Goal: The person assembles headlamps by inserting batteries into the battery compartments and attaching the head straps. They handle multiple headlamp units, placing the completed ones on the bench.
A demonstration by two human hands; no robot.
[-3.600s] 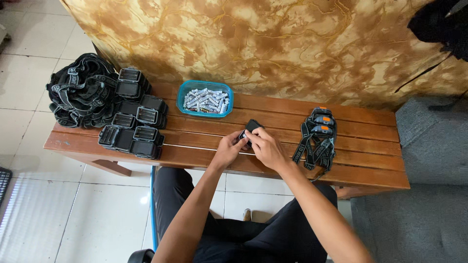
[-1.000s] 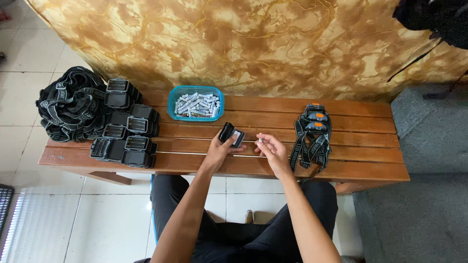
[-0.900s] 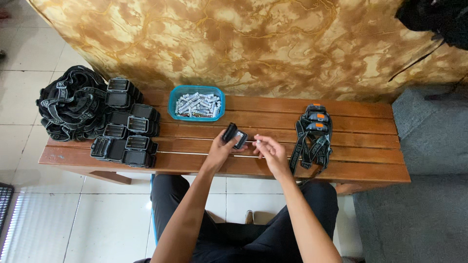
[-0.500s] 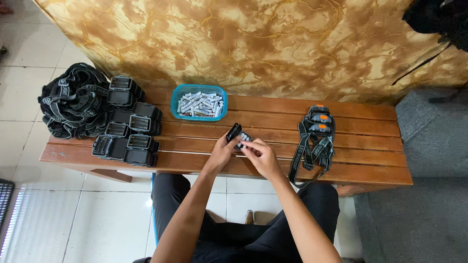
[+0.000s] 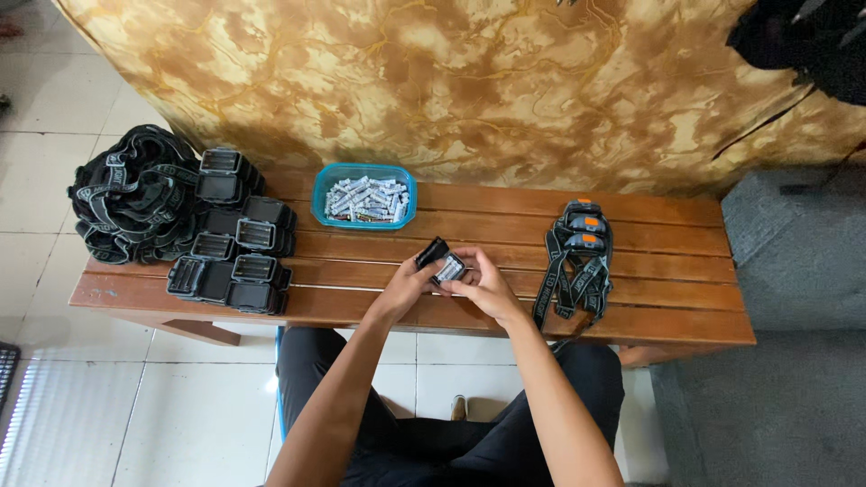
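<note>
Compared with a second earlier, the right hand (image 5: 487, 287) has come back from beside the headlamps with orange tops (image 5: 577, 257) and now meets the left hand (image 5: 410, 281) over the middle of the table (image 5: 649, 298), in front of the blue tray (image 5: 363, 196) of batteries. Both hands close their grip on a small black battery case (image 5: 442, 265), tilted up at its left end, its open face showing pale cells inside. Left of the tray lie a stack of open black cases (image 5: 236, 252) and, beyond it, a heap of black straps (image 5: 126, 194).
</note>
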